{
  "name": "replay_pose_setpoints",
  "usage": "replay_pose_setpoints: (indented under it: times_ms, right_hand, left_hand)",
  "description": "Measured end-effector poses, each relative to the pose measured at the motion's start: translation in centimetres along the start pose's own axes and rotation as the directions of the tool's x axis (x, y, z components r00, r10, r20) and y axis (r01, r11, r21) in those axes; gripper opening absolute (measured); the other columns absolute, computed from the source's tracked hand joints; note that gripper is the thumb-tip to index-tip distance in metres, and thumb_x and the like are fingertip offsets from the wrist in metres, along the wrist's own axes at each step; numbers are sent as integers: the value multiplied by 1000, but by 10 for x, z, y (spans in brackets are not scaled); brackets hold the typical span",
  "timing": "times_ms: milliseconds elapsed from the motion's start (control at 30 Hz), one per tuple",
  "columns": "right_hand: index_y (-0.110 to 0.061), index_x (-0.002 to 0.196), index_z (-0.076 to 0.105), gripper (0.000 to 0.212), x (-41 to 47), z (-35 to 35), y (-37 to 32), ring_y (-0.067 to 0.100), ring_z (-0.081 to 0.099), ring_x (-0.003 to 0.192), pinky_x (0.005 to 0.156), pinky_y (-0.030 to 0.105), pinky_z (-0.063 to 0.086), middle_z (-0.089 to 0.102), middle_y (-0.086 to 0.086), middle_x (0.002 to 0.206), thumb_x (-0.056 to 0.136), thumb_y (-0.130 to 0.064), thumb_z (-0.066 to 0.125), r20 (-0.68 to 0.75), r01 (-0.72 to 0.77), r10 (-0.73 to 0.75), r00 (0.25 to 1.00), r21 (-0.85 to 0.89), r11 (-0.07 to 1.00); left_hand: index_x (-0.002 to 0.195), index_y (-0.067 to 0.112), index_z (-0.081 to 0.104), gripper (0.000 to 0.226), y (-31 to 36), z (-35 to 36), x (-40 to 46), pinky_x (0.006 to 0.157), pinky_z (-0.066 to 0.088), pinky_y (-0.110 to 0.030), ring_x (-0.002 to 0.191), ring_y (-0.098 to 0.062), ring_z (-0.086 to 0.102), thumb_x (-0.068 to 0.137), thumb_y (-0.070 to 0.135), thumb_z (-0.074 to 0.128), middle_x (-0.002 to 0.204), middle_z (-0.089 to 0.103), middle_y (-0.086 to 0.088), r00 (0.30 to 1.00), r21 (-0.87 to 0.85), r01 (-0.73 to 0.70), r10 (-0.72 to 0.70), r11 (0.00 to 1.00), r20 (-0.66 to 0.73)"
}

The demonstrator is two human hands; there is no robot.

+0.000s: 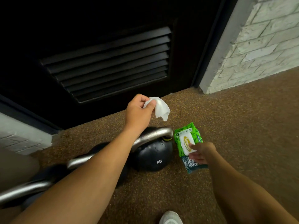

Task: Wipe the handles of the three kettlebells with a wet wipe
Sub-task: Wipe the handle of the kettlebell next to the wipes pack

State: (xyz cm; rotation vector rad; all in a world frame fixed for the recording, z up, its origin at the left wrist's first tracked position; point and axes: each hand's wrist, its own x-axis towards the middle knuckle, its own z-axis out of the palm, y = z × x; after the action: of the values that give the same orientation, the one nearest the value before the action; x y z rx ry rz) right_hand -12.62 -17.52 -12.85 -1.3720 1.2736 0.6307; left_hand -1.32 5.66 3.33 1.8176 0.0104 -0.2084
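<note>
Three black kettlebells with steel handles stand in a row on the floor. The far one [153, 156] is marked 14KG, and its handle [155, 134] is partly behind my left forearm. The middle handle [79, 161] and the near handle [24, 190] run off to the lower left. My left hand [139, 110] is raised above the far kettlebell and pinches a white wet wipe [161, 109] that hangs down from it. My right hand [201, 152] holds the green wet wipe pack [188, 143] just right of the far kettlebell, thumb on its white lid.
A black door with a louvred vent [106, 63] stands right behind the kettlebells. White brick walls [265, 44] flank it on both sides. The floor [234, 120] is brown speckled rubber. A white shoe [170, 218] shows at the bottom edge.
</note>
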Motion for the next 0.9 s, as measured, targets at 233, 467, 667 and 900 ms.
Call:
replay_pose_setpoints:
  times_ms: [233,467,667,900]
  right_hand:
    - [-3,104,59,30,30,25,7,22,66,65,59,32,49,71,13,77,94,-30,67,52,-71,73,996,-41,997]
    - [-3,88,59,32,38,18,2,21,61,43,48,28,50,67,18,66,92,-32,68,-110,-20,15,994,-41,999]
    - [-23,106,70,21,-55,23,-95,17,67,86,68,34,56,70,1,102,86,-22,70,-109,742,-736,669,154,652]
    - [-15,125,64,54,-190,41,-140,21,63,99,83,34,52,65,13,120,75,5,69,333,882,-916,222,332,334]
  left_hand:
    - [86,21,64,11,-10,13,19,78,64,-53,84,-24,77,95,21,69,86,78,-4,997,40,-17,14,999,69]
    - [89,16,65,9,-11,25,22,76,65,-45,85,-22,77,97,16,68,88,79,-6,994,29,3,-6,1000,108]
    - [95,9,68,7,14,18,16,70,63,-36,74,-16,76,100,14,65,82,76,-3,996,-82,45,-39,996,79]
    - [83,12,68,24,64,-34,-11,66,56,-36,68,-19,69,102,25,63,75,73,-4,998,-182,61,-61,981,7]
